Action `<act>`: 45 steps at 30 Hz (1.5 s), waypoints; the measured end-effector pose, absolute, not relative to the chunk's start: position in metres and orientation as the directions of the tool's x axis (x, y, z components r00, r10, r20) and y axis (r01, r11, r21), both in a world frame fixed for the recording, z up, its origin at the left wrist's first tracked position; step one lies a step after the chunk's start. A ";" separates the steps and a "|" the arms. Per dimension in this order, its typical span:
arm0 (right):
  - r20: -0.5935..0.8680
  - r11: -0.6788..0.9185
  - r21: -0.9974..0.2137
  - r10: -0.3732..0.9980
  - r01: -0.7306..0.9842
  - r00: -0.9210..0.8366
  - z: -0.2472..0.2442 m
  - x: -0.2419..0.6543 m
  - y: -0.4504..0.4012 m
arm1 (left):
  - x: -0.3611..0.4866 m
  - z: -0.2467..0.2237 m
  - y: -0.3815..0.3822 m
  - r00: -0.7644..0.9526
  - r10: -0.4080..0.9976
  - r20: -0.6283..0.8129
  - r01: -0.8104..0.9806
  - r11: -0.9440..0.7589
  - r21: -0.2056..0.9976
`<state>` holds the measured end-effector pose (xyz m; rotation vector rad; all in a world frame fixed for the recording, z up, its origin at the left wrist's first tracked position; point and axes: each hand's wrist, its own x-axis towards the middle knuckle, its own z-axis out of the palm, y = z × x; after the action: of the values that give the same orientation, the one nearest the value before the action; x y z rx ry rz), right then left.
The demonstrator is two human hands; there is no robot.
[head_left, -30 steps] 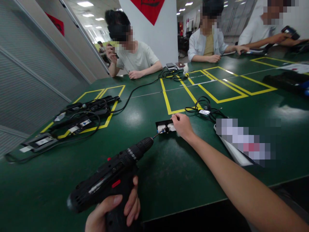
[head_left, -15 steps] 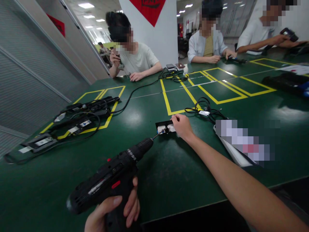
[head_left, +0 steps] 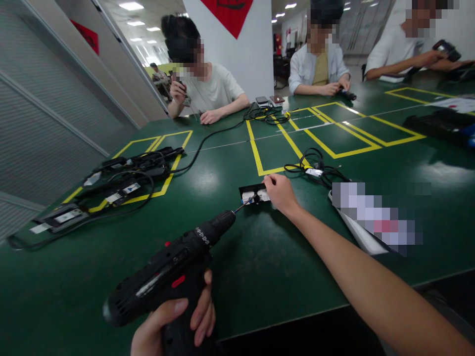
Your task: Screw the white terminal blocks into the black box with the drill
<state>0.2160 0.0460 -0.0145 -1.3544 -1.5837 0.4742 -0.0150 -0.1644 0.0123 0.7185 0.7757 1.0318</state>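
Observation:
My left hand [head_left: 200,311] is wrapped round the grip of a black cordless drill [head_left: 178,262] with red details. The drill points up and to the right, and its thin bit [head_left: 243,204] reaches a small black rectangular part [head_left: 253,189] on the table. White pieces and a bit of blue show inside that part. At its right end my right hand [head_left: 281,193] is closed, with thumb and forefinger pinched together over the edge. The other fingertips are hidden behind the hand. Whether the bit's tip sits in a screw is too small to tell.
Black devices with cables [head_left: 129,183] lie at the left on the green table [head_left: 289,291]. Coiled cables [head_left: 315,165] and a white-edged object [head_left: 356,227], partly blurred out, are at the right. Yellow tape [head_left: 260,148] marks rectangles. Several co-workers sit across the table.
My hands, the drill and the black part stay practically still. Across the table, the middle co-worker has turned a dark object in the hands, so it reaches less far to the right.

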 end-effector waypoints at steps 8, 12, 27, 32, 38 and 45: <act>0.409 0.306 -0.787 0.909 0.536 0.080 -0.014 0.216 0.046 | -0.016 0.011 -0.164 0.325 0.923 -0.206 -0.464 0.346 0.815; 0.403 0.301 -0.789 0.911 0.536 0.082 -0.014 0.216 0.046 | -0.015 0.013 -0.164 0.316 0.924 -0.217 -0.464 0.350 0.814; 0.404 0.308 -0.795 0.911 0.523 0.079 -0.014 0.216 0.046 | -0.017 0.011 -0.164 0.327 0.921 -0.212 -0.476 0.354 0.805; 0.401 0.308 -0.803 0.912 0.510 0.081 -0.014 0.216 0.047 | -0.017 0.011 -0.165 0.332 0.921 -0.202 -0.478 0.349 0.806; 0.389 0.306 -0.819 0.918 0.485 0.078 -0.014 0.216 0.045 | -0.017 0.010 -0.165 0.337 0.919 -0.206 -0.473 0.355 0.807; 0.376 0.313 -0.834 0.925 0.455 0.053 -0.013 0.216 0.044 | -0.017 0.010 -0.165 0.335 0.919 -0.206 -0.474 0.353 0.807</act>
<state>0.2156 0.0441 -0.0135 -1.2990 -1.5664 0.5818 -0.0171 -0.1650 0.0098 0.7154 0.7448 1.0170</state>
